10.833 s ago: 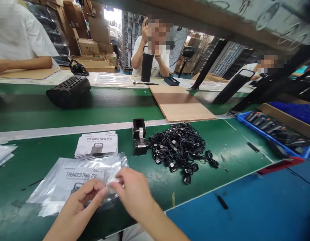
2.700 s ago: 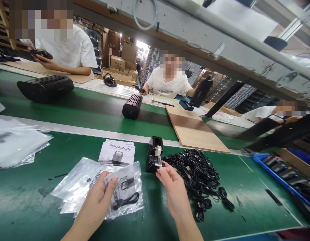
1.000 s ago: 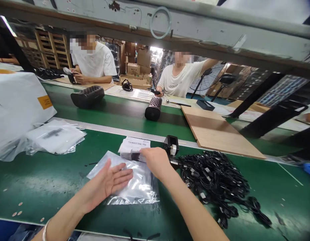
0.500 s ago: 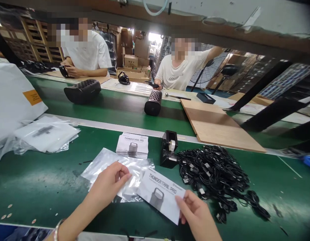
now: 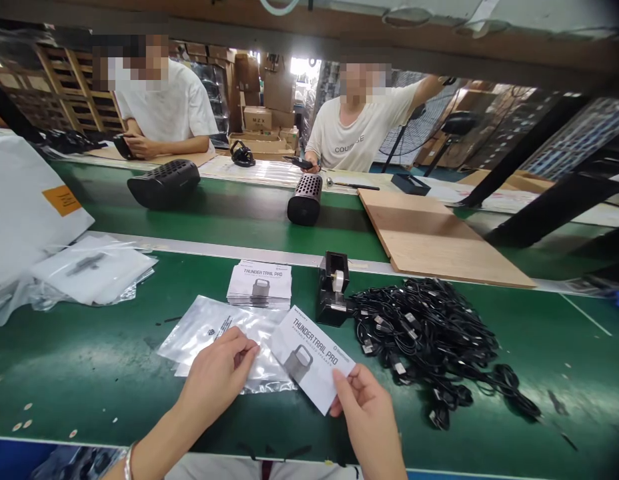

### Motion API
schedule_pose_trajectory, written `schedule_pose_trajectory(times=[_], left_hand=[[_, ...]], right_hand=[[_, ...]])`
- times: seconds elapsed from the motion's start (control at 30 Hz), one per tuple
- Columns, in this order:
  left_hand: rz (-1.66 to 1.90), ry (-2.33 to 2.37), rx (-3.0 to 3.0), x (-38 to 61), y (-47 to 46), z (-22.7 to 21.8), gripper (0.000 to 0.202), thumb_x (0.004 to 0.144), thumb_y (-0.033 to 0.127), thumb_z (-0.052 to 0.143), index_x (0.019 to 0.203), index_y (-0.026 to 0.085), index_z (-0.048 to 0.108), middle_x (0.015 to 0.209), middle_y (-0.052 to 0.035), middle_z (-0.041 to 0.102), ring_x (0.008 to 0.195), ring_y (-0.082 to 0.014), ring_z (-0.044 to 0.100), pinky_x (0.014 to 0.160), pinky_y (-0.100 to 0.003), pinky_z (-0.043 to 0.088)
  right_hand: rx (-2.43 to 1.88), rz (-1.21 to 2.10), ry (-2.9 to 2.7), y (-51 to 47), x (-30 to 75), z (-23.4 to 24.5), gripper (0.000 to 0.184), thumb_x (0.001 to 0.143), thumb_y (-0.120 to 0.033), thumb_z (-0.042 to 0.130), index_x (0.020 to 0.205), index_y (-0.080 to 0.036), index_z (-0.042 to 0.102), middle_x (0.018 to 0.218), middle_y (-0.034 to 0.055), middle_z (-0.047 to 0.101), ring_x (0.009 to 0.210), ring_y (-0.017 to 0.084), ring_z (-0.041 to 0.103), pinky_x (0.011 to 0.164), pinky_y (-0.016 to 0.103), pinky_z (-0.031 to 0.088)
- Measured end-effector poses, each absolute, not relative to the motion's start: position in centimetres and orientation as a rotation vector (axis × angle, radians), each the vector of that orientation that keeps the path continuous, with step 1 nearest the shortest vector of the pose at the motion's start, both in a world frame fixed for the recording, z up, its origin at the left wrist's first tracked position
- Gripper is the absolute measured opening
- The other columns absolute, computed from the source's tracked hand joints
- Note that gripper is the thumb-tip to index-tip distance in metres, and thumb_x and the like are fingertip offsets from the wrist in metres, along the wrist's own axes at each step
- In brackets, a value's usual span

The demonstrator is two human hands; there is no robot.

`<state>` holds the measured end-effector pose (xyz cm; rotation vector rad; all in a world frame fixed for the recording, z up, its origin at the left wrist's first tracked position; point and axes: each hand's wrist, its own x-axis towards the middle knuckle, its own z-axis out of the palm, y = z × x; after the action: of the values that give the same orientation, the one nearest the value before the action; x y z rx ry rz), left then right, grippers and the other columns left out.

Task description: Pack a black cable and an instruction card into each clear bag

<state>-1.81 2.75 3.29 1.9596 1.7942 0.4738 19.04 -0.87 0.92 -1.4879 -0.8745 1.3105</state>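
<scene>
My right hand (image 5: 364,407) grips the right edge of a white instruction manual (image 5: 309,357) printed "THUNDERTRAIL PRO", held tilted between thumb and fingers. The manual's left end overlaps a clear plastic bag (image 5: 202,327). Over that bag, my left hand (image 5: 222,367) is closed in a pinch, with thumb and fingertips at the plastic. A stack of matching manuals (image 5: 259,285) lies just beyond the bag. To its right stands a black tape dispenser (image 5: 332,290) with a roll in it, beside a heap of black USB cables (image 5: 424,333).
More plastic bags (image 5: 89,270) lie at left, near a large white sack (image 5: 24,213). Across the metal strip are two dark speakers (image 5: 304,200) and a wooden board (image 5: 439,237). Two people in white shirts sit opposite, each holding a dark part. A beam (image 5: 239,37) crosses overhead.
My right hand and the manual have shifted left and slightly up, closer to my left hand. My left hand stays pinched over the bag. The view has moved slightly.
</scene>
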Motion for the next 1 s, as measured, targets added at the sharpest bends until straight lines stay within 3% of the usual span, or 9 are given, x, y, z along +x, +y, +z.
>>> schedule_pose_trajectory(times=[0.2,0.4,0.63,0.87,1.0], left_hand=[[0.525,1.781,2.027,-1.6,2.1,3.1,0.027,0.085,0.032,0.039,0.070,0.023,0.059,0.072,0.0010,0.056,0.062,-0.0155,0.056,0.057,-0.026,0.042],[0.595,1.756,1.996,-1.8,1.8,2.3,0.019,0.085,0.033,0.040,0.088,0.022,0.055,0.079,0.0000,0.057,0.063,-0.0153,0.056,0.058,-0.027,0.045],[0.553,1.645,2.168,-1.9,1.8,1.2,0.017,0.082,0.036,0.049,0.084,0.022,0.059,0.083,-0.0010,0.057,0.071,-0.0176,0.060,0.062,-0.028,0.048],[0.679,1.638,2.281,-2.2,2.2,0.7,0.024,0.086,0.032,0.041,0.076,0.023,0.060,0.077,-0.0007,0.056,0.069,-0.0166,0.059,0.063,-0.026,0.047],[0.710,1.570,2.198,-1.9,2.0,1.2,0.019,0.082,0.039,0.047,0.077,0.024,0.058,0.080,-0.0006,0.054,0.069,-0.0160,0.058,0.060,-0.024,0.046]], right_hand=[[-1.583,1.226,-0.919,-1.4,18.6,0.3,0.036,0.070,-0.052,0.058,0.063,-0.018,0.049,0.048,-0.0026,0.051,0.043,0.010,0.045,0.040,0.020,0.038],[-1.597,1.530,-1.041,-2.3,19.0,0.3,0.033,0.071,-0.048,0.057,0.069,-0.015,0.050,0.041,-0.0062,0.047,0.032,0.007,0.042,0.031,0.016,0.032],[-1.610,1.564,-1.051,-1.1,18.7,1.0,0.032,0.071,-0.045,0.057,0.068,-0.014,0.052,0.039,-0.0052,0.050,0.029,0.004,0.038,0.029,0.013,0.028],[-1.411,1.718,-0.975,-0.5,18.8,2.7,0.037,0.067,-0.045,0.061,0.077,-0.009,0.060,0.052,0.0024,0.061,0.044,0.008,0.055,0.048,0.019,0.046],[-1.394,1.713,-0.924,0.6,17.2,2.4,0.025,0.067,-0.033,0.062,0.076,-0.010,0.058,0.054,0.0016,0.061,0.047,0.010,0.058,0.050,0.022,0.048]])
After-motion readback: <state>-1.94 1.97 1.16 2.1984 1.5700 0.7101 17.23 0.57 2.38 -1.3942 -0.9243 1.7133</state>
